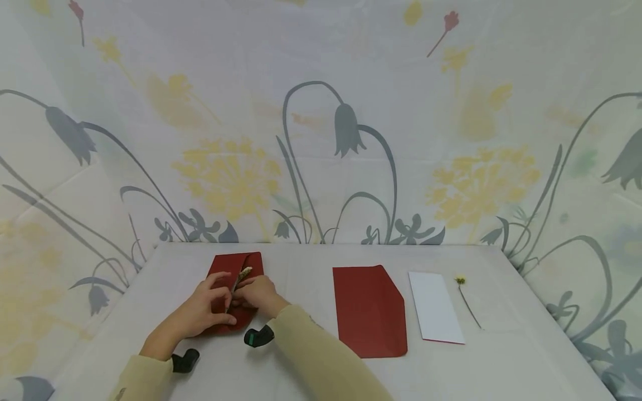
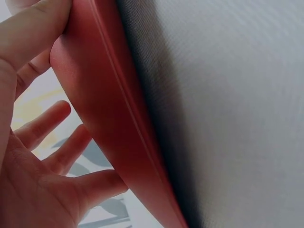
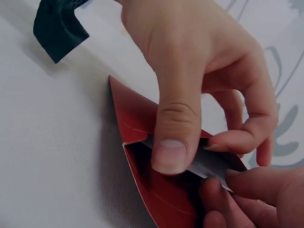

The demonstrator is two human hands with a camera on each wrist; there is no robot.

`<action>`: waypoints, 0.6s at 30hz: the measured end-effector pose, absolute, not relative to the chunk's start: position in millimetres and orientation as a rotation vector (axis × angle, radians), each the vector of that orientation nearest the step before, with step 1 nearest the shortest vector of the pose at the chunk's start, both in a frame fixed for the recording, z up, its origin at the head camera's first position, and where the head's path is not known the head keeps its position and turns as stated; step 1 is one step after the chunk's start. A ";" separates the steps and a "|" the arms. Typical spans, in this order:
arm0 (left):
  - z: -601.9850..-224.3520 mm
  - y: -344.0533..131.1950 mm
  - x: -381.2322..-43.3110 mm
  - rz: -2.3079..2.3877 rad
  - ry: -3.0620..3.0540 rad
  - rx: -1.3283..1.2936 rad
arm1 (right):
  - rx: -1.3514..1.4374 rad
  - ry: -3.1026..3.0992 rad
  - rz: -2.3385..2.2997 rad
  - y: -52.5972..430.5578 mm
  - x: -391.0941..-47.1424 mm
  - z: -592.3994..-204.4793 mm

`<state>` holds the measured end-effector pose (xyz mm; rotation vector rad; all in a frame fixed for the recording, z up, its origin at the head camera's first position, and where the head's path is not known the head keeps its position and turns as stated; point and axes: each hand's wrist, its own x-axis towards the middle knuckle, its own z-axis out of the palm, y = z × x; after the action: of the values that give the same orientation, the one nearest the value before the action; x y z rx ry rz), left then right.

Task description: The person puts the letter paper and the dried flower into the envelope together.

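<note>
My left hand grips the edge of a red envelope at the left of the table, with thumb and finger at its edge in the left wrist view. From the other side, my right hand pinches the envelope at its opening. The right wrist view shows the right thumb in the opened mouth, over a pale grey surface inside; fingertips of the left hand meet that mouth at lower right. A dried sprig with a pale head lies over the envelope between both hands.
A second red envelope lies flat right of centre, flap open. Right of it are a white card with a red lower edge and a yellow flower on a thin stem. A floral cloth hangs behind the white table.
</note>
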<state>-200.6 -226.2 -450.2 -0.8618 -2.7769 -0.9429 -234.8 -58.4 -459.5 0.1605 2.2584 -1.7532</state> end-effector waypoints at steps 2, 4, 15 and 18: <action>-448.7 -226.0 -199.8 -0.942 -2.784 -0.847 | 0.181 2.191 -1.811 -56.4 -234.4 -458.7; -447.6 -225.4 -198.8 -0.937 -2.787 -0.835 | 0.220 2.133 -1.901 -54.6 -233.8 -459.0; -449.2 -225.7 -198.3 -0.952 -2.769 -0.851 | 0.263 1.943 -2.224 -49.7 -240.4 -467.6; -450.8 -225.9 -199.5 -0.968 -2.762 -0.865 | 0.197 1.914 -2.198 -48.0 -244.6 -469.5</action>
<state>-199.5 -225.9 -450.8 -0.8651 -2.7617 -0.9683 -244.6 -48.0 -469.5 0.1969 1.9135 -2.1981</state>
